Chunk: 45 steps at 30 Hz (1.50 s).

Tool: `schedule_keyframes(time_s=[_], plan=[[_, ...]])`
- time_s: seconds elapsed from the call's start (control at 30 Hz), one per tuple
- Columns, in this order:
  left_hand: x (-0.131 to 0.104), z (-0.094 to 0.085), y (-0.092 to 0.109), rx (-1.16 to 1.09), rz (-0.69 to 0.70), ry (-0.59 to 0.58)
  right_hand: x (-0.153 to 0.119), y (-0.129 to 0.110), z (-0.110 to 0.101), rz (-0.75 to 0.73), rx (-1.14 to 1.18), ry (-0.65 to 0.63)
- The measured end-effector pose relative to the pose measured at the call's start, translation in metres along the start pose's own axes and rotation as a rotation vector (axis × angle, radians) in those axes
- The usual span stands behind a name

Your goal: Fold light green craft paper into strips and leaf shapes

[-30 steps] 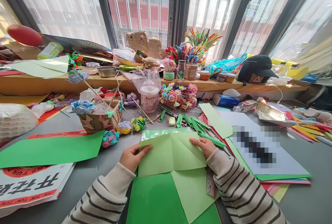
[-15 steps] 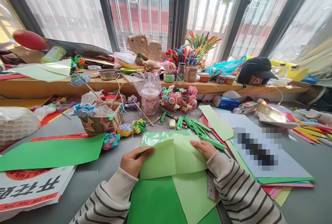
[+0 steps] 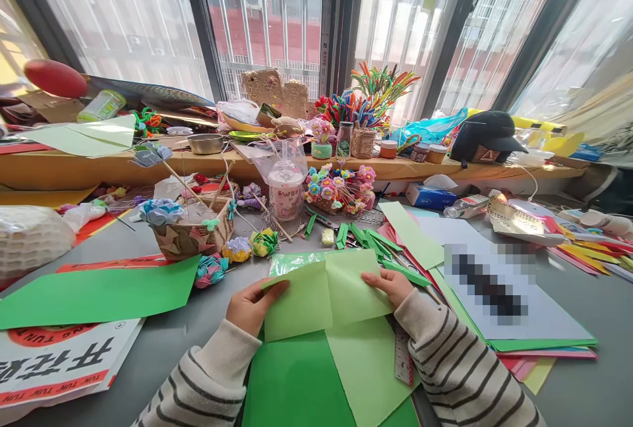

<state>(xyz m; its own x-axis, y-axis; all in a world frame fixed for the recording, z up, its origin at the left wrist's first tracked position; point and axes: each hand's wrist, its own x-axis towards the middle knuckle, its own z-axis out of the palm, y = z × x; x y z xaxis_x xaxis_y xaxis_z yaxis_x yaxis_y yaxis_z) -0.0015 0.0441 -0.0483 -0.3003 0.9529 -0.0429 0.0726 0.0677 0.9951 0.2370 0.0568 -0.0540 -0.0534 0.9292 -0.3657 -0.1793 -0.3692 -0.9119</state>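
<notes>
Left hand (image 3: pixel 250 305): fingers pinch the left edge of a creased light green sheet (image 3: pixel 301 302). Right hand (image 3: pixel 394 285): fingers pinch its right side. The sheet is raised above the table (image 3: pixel 208 321), overlapping a second light green piece (image 3: pixel 368 368) on dark green paper (image 3: pixel 291 381). A ruler (image 3: pixel 403 356) lies near the right cuff.
</notes>
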Motion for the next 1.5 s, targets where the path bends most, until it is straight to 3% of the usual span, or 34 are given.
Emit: schedule_keyframes(time_s=[0.13,0.47,0.73,0.97,1.2,1.5], plan=[[0.0,0.0,-0.002,0.025,0.083,0.031,0.0,0.0,0.0,0.024,-0.039,0.004],[-0.003,0.002,0.004,-0.006,-0.078,-0.141,-0.001,-0.002,-0.001,-0.015,0.011,0.065],[-0.003,0.001,-0.003,0.072,-0.022,-0.078,0.0,-0.002,-0.002,0.024,-0.067,0.077],[-0.003,0.001,0.001,0.022,-0.041,-0.078,0.002,0.001,-0.001,0.007,0.072,0.0],[-0.003,0.002,0.0,0.031,0.002,-0.169,-0.001,-0.003,-0.003,-0.035,0.024,0.058],[-0.004,0.001,-0.005,0.062,0.04,-0.087,0.003,-0.001,-0.002,0.043,0.123,0.026]])
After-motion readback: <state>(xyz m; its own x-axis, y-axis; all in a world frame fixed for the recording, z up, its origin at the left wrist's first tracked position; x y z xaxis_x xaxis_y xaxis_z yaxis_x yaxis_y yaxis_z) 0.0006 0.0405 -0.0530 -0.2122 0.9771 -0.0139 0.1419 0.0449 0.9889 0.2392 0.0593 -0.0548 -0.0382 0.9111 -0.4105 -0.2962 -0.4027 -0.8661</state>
